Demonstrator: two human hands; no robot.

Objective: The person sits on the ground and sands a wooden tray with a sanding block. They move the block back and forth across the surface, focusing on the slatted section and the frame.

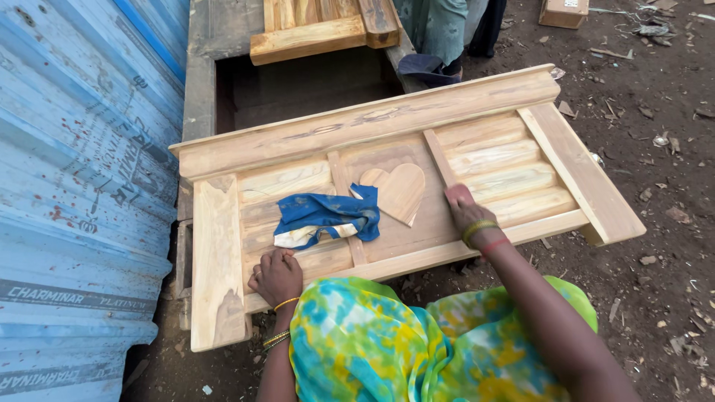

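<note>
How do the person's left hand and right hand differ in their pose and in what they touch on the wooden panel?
The left hand lies flat on the near rail, below the blue cloth; the right hand presses a small reddish pad against a recessed board beside the carved heart. Both rest on the wooden panel and wear bangles.

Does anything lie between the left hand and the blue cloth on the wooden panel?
Nothing visible does. The left hand rests on the wooden panel just below the crumpled blue cloth, with only bare wood between them. The right hand presses on the panel farther right.
</note>
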